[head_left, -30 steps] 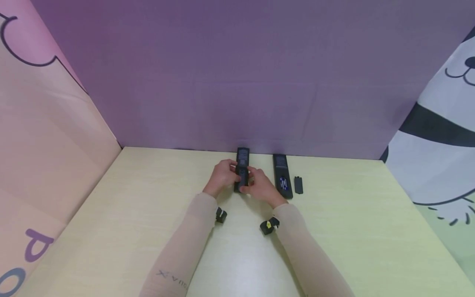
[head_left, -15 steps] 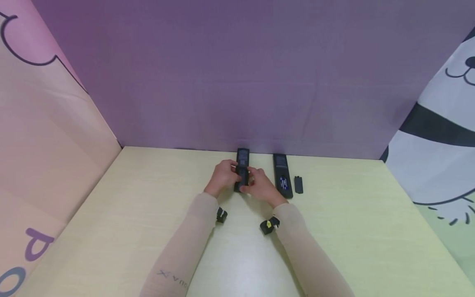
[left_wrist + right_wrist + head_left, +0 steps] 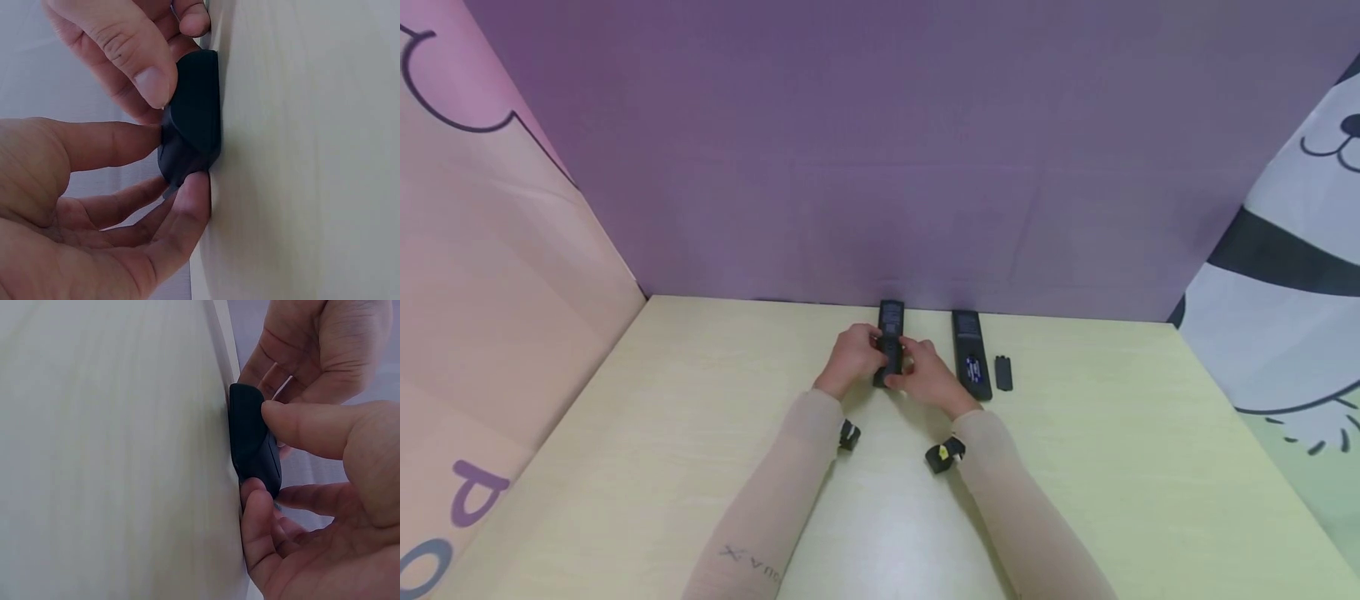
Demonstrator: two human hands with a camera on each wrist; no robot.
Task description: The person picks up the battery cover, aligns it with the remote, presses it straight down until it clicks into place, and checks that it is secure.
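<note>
A dark remote control (image 3: 891, 315) lies back side up near the table's far edge in the head view, with a label on its far half. My left hand (image 3: 854, 357) grips its left side, thumb on top and fingers along the edge. From the other side my right hand (image 3: 927, 375) holds it, its thumb at the near end. Both wrist views show the remote's rounded near end (image 3: 196, 103) low against the table, with the left thumb (image 3: 112, 145) and right thumb (image 3: 306, 425) pressing on it. Fingers partly hide the remote's near half.
Right of the hands lies a second dark remote (image 3: 967, 337), its battery compartment uncovered and batteries (image 3: 973, 370) showing. A small dark battery cover (image 3: 1003, 373) lies beside it. Behind the pale table (image 3: 700, 400) rises a purple backdrop (image 3: 880, 150); printed panels stand at both sides.
The gripped remote has shifted very slightly toward me. Both hands keep almost the same hold, and the second remote and the cover have stayed put.
</note>
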